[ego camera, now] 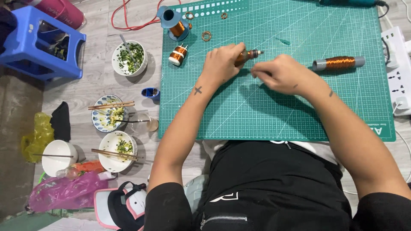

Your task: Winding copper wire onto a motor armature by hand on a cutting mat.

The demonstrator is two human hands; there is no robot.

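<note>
- The left hand (221,64) is curled closed around a small copper-wound coil (245,56), whose dark tip pokes out toward the right.
- The right hand (280,73) lies just beside that tip with its fingers pinched together; what they hold, if anything, is too fine to tell.
- Both hands work over the upper middle of the green cutting mat (274,115), well in from all its edges, with bare mat below them and to the right.
- A long copper spool (338,63) lies on its side right of the right hand, near the mat's right edge.
- A small copper bobbin (177,55) and a blue-capped spool (173,23) sit at the mat's top-left corner, close to the left edge.
- Past that left edge, bowls with chopsticks (114,149) crowd the floor.
- A white power strip (397,72) lies just off the right edge.
</note>
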